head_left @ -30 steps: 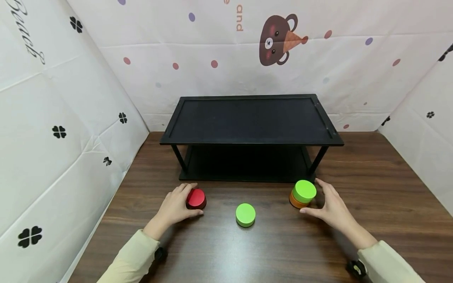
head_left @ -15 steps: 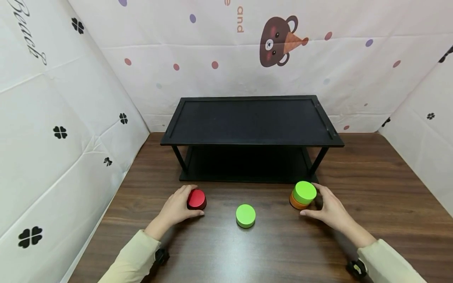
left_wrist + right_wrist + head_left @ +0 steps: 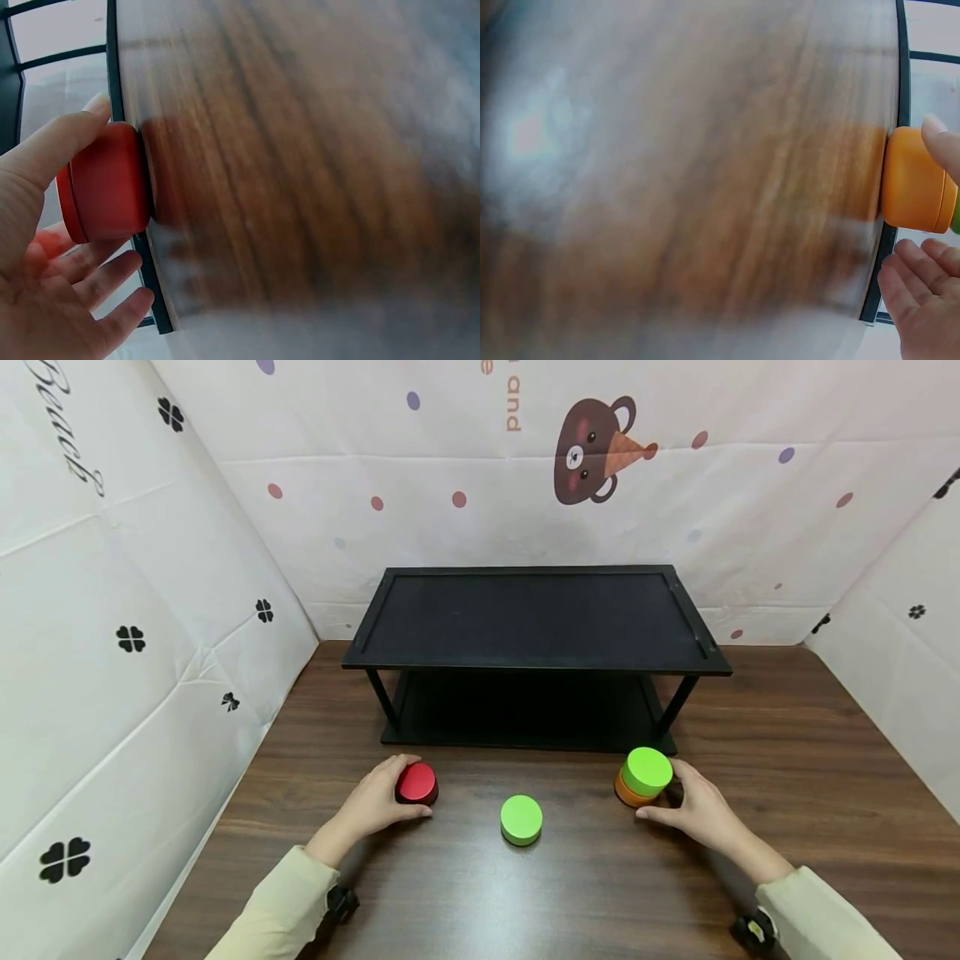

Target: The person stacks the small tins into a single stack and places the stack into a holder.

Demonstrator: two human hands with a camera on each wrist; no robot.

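In the head view, a small round red container (image 3: 417,781) stands on the table at the left. My left hand (image 3: 371,800) curves around its left side, thumb in front and fingers behind, without a visible firm grip. A round orange container (image 3: 632,792) at the right bears a green round piece (image 3: 648,768) on top. Beside that stack, my right hand (image 3: 701,810) has its thumb and fingers spread around the right side. The right wrist view shows the fingers (image 3: 922,274) fairly straight, apart from the orange container. Between the hands sits a green round container (image 3: 521,818).
A black two-tier shelf (image 3: 532,618) stands just behind the containers, with an upper board and a lower board. The brown wooden table (image 3: 480,893) lies beneath everything. Patterned white cloth (image 3: 450,460) walls in the back and both sides.
The fingers of my right hand have drawn slightly closer to the orange and green stack. My left hand and the containers keep their places; the head view has shifted slightly.
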